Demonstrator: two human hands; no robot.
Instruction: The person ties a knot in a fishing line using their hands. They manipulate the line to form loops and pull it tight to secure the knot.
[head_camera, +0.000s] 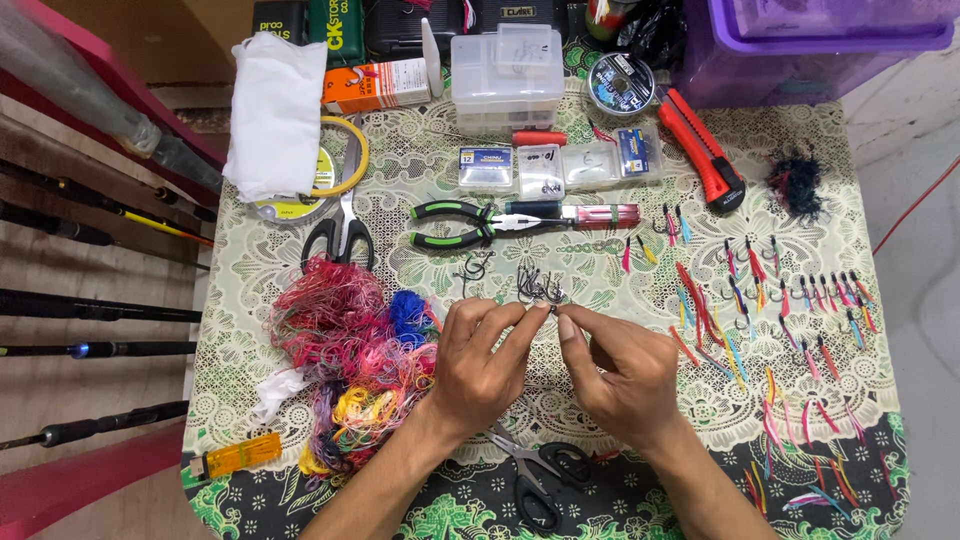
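We see left hand (478, 362) and right hand (622, 372) meet at table middle, fingertips pinched together on small hook (551, 309); both closed tight, only thumb and forefinger working. Hook pile (530, 286) just above fingers. Thread tangle (350, 350) beside left hand. Black scissors (540, 478) under wrists. Pliers (455, 223) further up. Finished lures (790, 300) spread at right.

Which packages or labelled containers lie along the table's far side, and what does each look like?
Orange and white cardboard box: far left-centre, lying flat.
Clear plastic compartment box: far centre, rectangular.
Small clear packet with blue label: below that box.
Round line spool with dark label: right of the box.
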